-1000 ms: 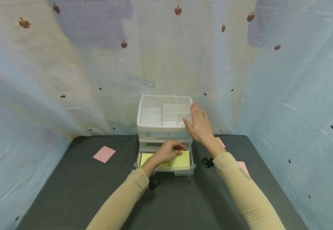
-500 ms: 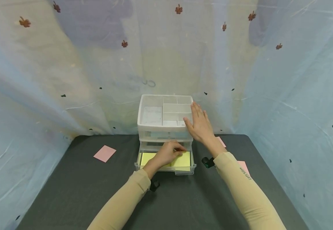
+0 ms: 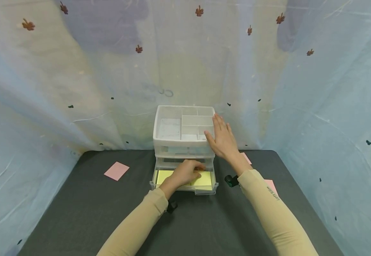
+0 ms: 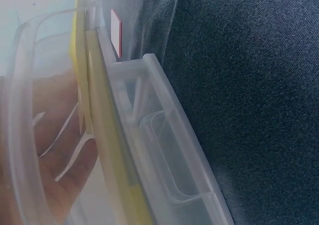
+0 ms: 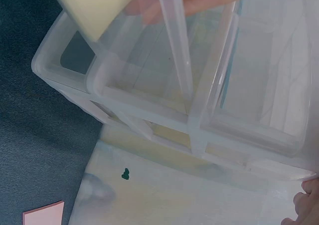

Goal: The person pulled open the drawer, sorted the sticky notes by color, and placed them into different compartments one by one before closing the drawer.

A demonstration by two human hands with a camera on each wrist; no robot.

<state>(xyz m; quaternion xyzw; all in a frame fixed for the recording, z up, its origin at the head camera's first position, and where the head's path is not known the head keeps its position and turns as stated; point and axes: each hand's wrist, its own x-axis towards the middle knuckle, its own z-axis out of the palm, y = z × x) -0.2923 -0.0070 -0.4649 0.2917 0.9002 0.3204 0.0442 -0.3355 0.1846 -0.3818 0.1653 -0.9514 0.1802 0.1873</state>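
Observation:
A clear plastic drawer (image 3: 184,192) is pulled out low at the front of a white desktop organizer (image 3: 185,144). Yellow sticky note pads lie in it, one on the left (image 3: 164,176) and one on the right (image 3: 204,179). My left hand (image 3: 185,173) reaches into the drawer and pinches the right pad at its back edge. Through the clear wall, the left wrist view shows the thumb (image 4: 82,165) and fingers close against the yellow pad (image 4: 82,85). My right hand (image 3: 223,142) rests along the organizer's upper right edge, fingers straight.
Pink sticky notes lie on the dark tabletop (image 3: 86,206): one at left (image 3: 116,171), others at right (image 3: 271,186), partly behind the right arm. The organizer's top tray (image 3: 169,128) has several compartments. A patterned curtain (image 3: 185,71) hangs close behind.
My left hand has lowered slightly with the right yellow pad, whose back edge now sits lower in the drawer. My right hand has stayed in place.

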